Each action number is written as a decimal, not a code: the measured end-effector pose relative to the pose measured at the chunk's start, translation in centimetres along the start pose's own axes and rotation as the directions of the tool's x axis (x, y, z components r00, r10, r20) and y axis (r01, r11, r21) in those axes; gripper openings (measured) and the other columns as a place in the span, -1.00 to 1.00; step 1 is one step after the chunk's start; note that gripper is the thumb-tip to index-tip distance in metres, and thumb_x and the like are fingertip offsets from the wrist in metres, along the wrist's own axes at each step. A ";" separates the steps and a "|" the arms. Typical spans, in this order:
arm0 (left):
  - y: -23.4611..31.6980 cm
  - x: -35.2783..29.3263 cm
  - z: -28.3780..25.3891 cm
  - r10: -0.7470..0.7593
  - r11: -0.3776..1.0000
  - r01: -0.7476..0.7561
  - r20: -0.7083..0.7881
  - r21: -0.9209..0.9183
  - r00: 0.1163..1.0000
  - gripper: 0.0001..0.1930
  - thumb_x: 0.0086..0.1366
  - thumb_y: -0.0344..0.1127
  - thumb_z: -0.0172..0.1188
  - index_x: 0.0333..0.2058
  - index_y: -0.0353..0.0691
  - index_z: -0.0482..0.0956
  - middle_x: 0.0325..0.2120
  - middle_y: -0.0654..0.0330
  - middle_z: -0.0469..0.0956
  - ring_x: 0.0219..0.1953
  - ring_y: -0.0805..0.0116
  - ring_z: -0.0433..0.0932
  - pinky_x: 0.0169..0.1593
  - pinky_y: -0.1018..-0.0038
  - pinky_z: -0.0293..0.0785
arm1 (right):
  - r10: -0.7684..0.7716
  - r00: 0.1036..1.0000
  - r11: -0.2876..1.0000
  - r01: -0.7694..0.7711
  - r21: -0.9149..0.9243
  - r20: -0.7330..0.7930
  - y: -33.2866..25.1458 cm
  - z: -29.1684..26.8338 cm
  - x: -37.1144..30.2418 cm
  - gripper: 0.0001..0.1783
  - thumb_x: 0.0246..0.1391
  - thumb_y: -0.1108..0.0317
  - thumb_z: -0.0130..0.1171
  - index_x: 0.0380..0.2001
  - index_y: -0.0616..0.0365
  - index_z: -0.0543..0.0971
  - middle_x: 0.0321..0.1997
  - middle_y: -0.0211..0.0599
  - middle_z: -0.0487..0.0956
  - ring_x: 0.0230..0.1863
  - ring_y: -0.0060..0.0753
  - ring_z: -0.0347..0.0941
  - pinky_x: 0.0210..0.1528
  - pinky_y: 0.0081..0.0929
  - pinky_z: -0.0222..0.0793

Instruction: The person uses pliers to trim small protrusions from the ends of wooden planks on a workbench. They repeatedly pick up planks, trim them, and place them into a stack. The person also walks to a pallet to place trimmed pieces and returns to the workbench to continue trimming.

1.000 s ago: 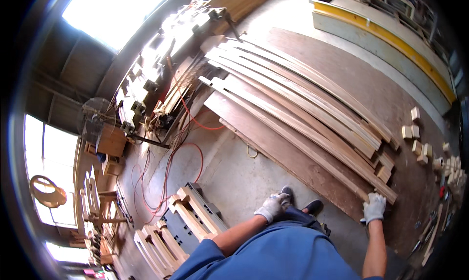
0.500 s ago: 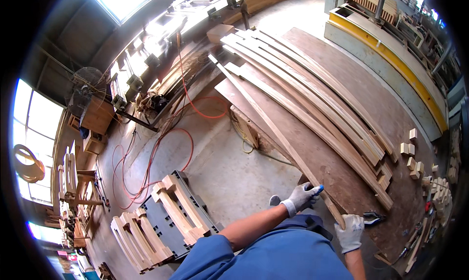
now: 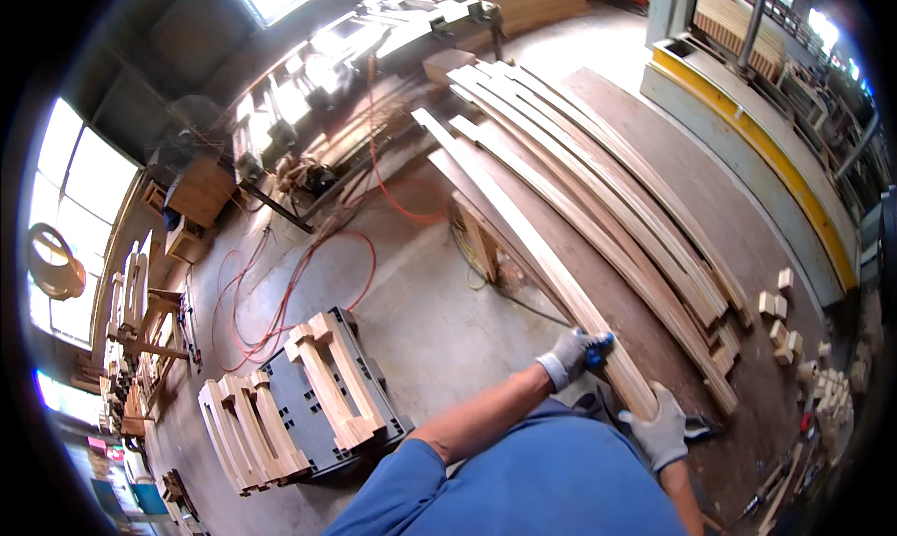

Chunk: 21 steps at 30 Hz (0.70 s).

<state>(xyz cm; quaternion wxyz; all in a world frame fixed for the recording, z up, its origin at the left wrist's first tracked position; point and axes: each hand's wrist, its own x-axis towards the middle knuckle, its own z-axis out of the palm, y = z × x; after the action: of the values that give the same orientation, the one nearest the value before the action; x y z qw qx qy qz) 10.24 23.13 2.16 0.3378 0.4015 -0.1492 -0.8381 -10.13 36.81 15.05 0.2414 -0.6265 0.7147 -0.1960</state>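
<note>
A long, pale wooden board (image 3: 537,242) runs from my body toward the far side of the workbench (image 3: 645,321), its broad face turned up. Along its left edge, my gloved left hand (image 3: 577,357) is closed, blue showing at the fingertips. At the near end, my gloved right hand (image 3: 662,429) grips the board, with the fingers partly hidden under it. To the right lie several more long boards (image 3: 598,209), roughly side by side on the brown bench top. Beside my right hand is a dark tool (image 3: 699,428), partly covered.
Small wooden blocks (image 3: 783,335) are scattered at the bench's right. Left of me, joined wooden frames (image 3: 332,377) rest on a grey platform (image 3: 304,410). Red hoses (image 3: 290,302) coil on the floor. A long machine with a yellow stripe (image 3: 757,153) stands at far right.
The board has rolled in my hands, from its narrow edge to its broad face. My right hand has shifted slightly left around its near end. The whole view has turned a little.
</note>
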 end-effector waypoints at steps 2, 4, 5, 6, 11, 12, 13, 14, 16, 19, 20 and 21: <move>-0.2 -0.3 0.4 0.032 0.999 -0.033 -0.028 -0.026 0.999 -0.79 0.33 -0.32 0.33 -0.11 -0.19 0.58 -0.33 0.26 0.66 -0.35 0.45 0.65 -0.30 0.51 0.63 | 0.142 0.970 0.955 -0.186 0.232 0.195 -0.1 -1.7 0.2 -0.22 -0.25 0.10 0.61 0.04 0.28 0.57 -0.10 -0.02 0.68 -0.09 -0.11 0.64 0.03 -0.25 0.54; 0.6 -2.0 1.9 0.008 0.998 -0.012 -0.052 -0.058 0.999 -0.80 0.34 -0.33 0.33 -0.13 -0.20 0.56 -0.36 0.29 0.64 -0.38 0.46 0.63 -0.34 0.52 0.61 | 0.164 0.950 0.876 -0.264 0.404 0.267 1.9 -1.2 0.8 -0.26 -0.22 0.11 0.60 0.02 0.30 0.59 -0.10 -0.07 0.69 -0.09 -0.23 0.64 0.02 -0.31 0.54; 0.9 -2.9 3.4 0.028 0.995 -0.038 -0.097 -0.097 0.995 -0.80 0.34 -0.33 0.32 -0.13 -0.20 0.54 -0.36 0.30 0.63 -0.40 0.49 0.61 -0.36 0.55 0.57 | 0.156 0.951 0.870 -0.259 0.419 0.266 2.3 -1.5 1.1 -0.26 -0.22 0.12 0.59 0.03 0.30 0.59 -0.09 -0.08 0.69 -0.08 -0.27 0.64 0.03 -0.33 0.54; 0.3 -2.8 3.1 0.073 0.989 -0.080 -0.056 -0.123 0.996 -0.82 0.35 -0.31 0.31 -0.14 -0.17 0.54 -0.36 0.31 0.63 -0.40 0.51 0.59 -0.36 0.58 0.55 | 0.144 0.953 0.866 -0.252 0.432 0.268 1.9 -1.8 1.3 -0.26 -0.21 0.12 0.59 0.03 0.30 0.59 -0.08 -0.10 0.69 -0.07 -0.32 0.63 0.04 -0.35 0.53; -0.2 -4.4 5.3 -0.002 0.998 0.002 -0.008 -0.070 1.000 -0.82 0.39 -0.23 0.30 -0.16 -0.12 0.53 -0.42 0.36 0.50 -0.43 0.53 0.51 -0.30 0.55 0.58 | 0.139 0.970 0.885 -0.213 0.415 0.201 1.7 -3.5 1.6 -0.22 -0.21 0.12 0.58 0.08 0.29 0.58 -0.04 -0.10 0.68 -0.01 -0.32 0.62 0.10 -0.38 0.51; -0.5 -4.5 5.1 -0.036 0.995 0.038 0.026 -0.096 0.999 -0.80 0.42 -0.18 0.27 -0.14 -0.13 0.52 -0.43 0.35 0.49 -0.42 0.52 0.51 -0.24 0.49 0.64 | 0.133 0.969 0.883 -0.212 0.420 0.208 1.4 -3.9 1.7 -0.21 -0.22 0.12 0.58 0.09 0.30 0.58 -0.03 -0.10 0.68 0.00 -0.32 0.62 0.11 -0.38 0.50; -0.5 -4.5 5.5 -0.041 0.993 0.042 0.010 -0.109 0.999 -0.78 0.44 -0.14 0.25 -0.13 -0.13 0.51 -0.45 0.34 0.47 -0.43 0.49 0.51 -0.20 0.43 0.66 | 0.135 0.968 0.873 -0.217 0.437 0.212 1.4 -3.9 1.8 -0.20 -0.22 0.12 0.58 0.10 0.30 0.57 -0.01 -0.08 0.67 0.01 -0.31 0.61 0.13 -0.38 0.50; -0.6 -4.6 6.0 -0.045 0.991 0.044 -0.006 -0.123 0.999 -0.76 0.45 -0.10 0.23 -0.12 -0.13 0.50 -0.46 0.33 0.46 -0.44 0.46 0.52 -0.16 0.37 0.69 | 0.135 0.967 0.864 -0.221 0.453 0.215 1.5 -4.0 1.8 -0.19 -0.22 0.13 0.59 0.11 0.30 0.56 0.01 -0.07 0.67 0.03 -0.31 0.61 0.15 -0.37 0.49; -0.7 -5.3 6.5 -0.046 0.989 0.053 0.050 -0.138 0.998 -0.68 0.46 -0.02 0.19 -0.08 -0.16 0.49 -0.41 0.27 0.52 -0.39 0.35 0.58 -0.10 0.26 0.68 | 0.141 0.966 0.859 -0.229 0.458 0.218 1.7 -4.2 1.7 -0.17 -0.23 0.13 0.59 0.13 0.30 0.55 0.04 -0.07 0.66 0.05 -0.30 0.59 0.17 -0.37 0.48; -1.3 -5.1 6.0 -0.047 0.985 0.066 0.115 -0.161 0.992 -0.53 0.46 0.09 0.13 0.02 -0.23 0.46 -0.23 0.13 0.59 -0.21 0.18 0.64 0.02 0.12 0.65 | 0.153 0.966 0.867 -0.232 0.441 0.209 1.6 -4.2 1.6 -0.17 -0.23 0.14 0.59 0.14 0.29 0.54 0.06 -0.07 0.64 0.09 -0.29 0.57 0.20 -0.37 0.45; -1.5 -5.1 5.7 -0.049 0.983 0.072 0.134 -0.170 0.990 -0.48 0.46 0.13 0.11 0.06 -0.25 0.44 -0.16 0.08 0.61 -0.14 0.12 0.66 0.06 0.07 0.64 | 0.150 0.968 0.866 -0.227 0.445 0.202 1.5 -4.2 1.6 -0.16 -0.23 0.14 0.58 0.14 0.29 0.54 0.06 -0.06 0.64 0.10 -0.28 0.57 0.20 -0.36 0.45; -1.8 -5.1 5.5 -0.041 0.983 0.061 0.114 -0.176 0.993 -0.43 0.46 0.16 0.10 0.11 -0.27 0.42 -0.09 0.04 0.59 -0.08 0.08 0.64 0.09 0.06 0.62 | 0.147 0.970 0.865 -0.221 0.450 0.195 1.5 -4.1 1.6 -0.16 -0.23 0.14 0.58 0.15 0.29 0.54 0.07 -0.04 0.64 0.11 -0.27 0.57 0.21 -0.36 0.45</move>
<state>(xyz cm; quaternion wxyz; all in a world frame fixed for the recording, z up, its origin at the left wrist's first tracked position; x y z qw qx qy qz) 7.48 27.85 7.57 0.3424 0.3262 -0.0814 -0.8773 -13.91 35.34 17.38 0.4577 -0.4917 0.6818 -0.2895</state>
